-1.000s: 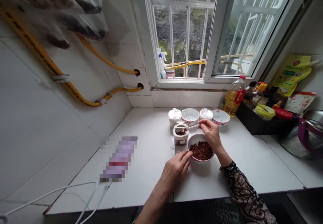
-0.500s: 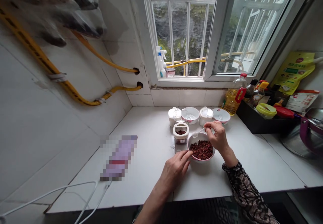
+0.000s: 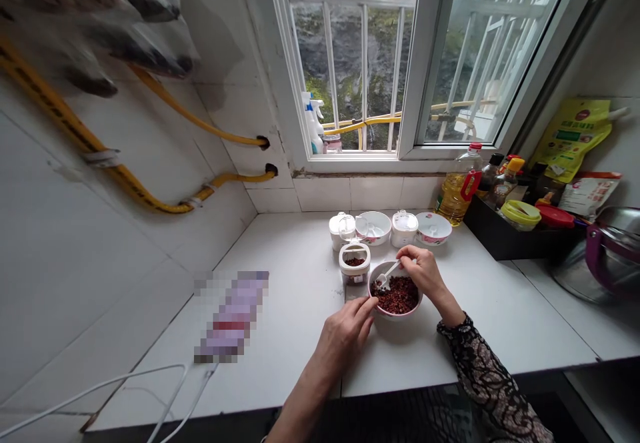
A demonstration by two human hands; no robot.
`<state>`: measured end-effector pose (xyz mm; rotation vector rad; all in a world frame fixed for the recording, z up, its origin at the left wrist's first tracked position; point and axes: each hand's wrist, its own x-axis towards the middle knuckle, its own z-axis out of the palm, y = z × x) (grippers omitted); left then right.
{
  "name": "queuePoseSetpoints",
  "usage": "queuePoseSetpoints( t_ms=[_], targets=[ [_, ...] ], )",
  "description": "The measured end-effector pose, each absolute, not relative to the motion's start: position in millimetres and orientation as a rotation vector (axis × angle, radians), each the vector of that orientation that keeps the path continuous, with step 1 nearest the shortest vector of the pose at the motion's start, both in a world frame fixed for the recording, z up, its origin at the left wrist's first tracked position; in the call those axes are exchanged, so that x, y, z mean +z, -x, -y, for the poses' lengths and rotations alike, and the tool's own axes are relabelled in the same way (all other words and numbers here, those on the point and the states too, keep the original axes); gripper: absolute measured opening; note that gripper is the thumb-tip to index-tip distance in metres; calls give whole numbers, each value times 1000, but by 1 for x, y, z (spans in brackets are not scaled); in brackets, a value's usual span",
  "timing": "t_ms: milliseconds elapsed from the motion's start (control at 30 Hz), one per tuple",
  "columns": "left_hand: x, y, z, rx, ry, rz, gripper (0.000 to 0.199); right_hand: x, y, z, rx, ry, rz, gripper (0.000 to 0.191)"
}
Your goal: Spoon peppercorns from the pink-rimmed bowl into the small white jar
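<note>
Pinching the spoon (image 3: 383, 281) by its handle end, R hand (image 3: 425, 275) has its tip in the bits (image 3: 401, 294) in the bowl (image 3: 397, 316), near the jar (image 3: 354, 274); L hand (image 3: 345, 328), loosely open, only touches the rim, so a hard dig could prob. tip it & spill some.

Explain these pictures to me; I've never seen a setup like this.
There is no machine here: a person works with two bare hands. Every picture comes from one camera worn on the person's head, looking forward and down.

The right hand holds a small white spoon, its tip in the dark red bits inside a bowl. The left hand touches that bowl's rim.

On the white counter, an open jar with similar bits stands beside the bowl. Behind are more white containers and bowls. An oil bottle stands further right, and a purple item at left is blurred out.
</note>
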<state>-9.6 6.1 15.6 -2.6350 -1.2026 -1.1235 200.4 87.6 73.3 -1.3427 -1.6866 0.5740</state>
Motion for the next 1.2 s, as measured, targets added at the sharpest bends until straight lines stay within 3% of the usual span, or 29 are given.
queuePoseSetpoints(
  t_ms=[300, 667, 833, 1067, 1200],
  targets=[
    [16, 10, -6, -1130, 2639, 1198, 36, 79, -204, -91, 967, 1260, 1336, 13],
    [14, 8, -7, -1140, 2613, 1195, 37, 82, -203, -97, 1062, 1180, 1256, 11],
    [13, 8, -7, -1169, 2593, 1179, 35, 88, -181, -94, 843, 1088, 1304, 16],
    [16, 8, -6, -1167, 2600, 1174, 33, 91, -162, -81, 118, 904, 1792, 16],
    [17, 8, -6, -1158, 2610, 1191, 34, 92, -165, -77, -81, 822, 1958, 20]
  ],
)
